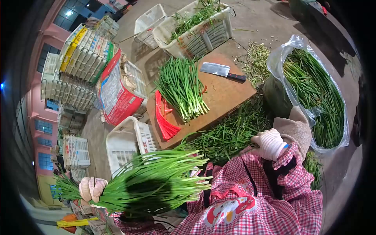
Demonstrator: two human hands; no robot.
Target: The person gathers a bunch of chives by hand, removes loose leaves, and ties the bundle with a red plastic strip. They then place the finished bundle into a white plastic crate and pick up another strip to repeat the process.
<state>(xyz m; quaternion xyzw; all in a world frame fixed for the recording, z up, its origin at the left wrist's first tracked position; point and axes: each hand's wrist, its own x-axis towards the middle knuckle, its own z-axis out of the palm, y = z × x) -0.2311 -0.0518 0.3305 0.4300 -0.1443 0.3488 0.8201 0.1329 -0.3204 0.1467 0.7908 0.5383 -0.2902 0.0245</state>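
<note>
My left hand (93, 190), in a pale glove, is closed around a big bunch of garlic chives (156, 178), its cut ends pointing right. My right hand (269, 143), partly covered by a whitish glove, is above my lap with the fingers curled in; whether anything is inside them is hidden. On a brown board (231, 94) in front of me lies another bunch of chives (182, 88), with a cleaver (222, 72) to its right and a bundle of red ties (164, 123) to its left. Loose green leaves (235, 125) are heaped between the board and my lap.
A clear plastic bag (288, 58) full of chives stands at the right. Trimmed stem pieces (256, 62) litter the floor beyond the board. A white crate (203, 39) with greens is behind it, another crate (121, 145) at the left, beside a red-and-white sack (121, 92) and stacked crates (80, 58).
</note>
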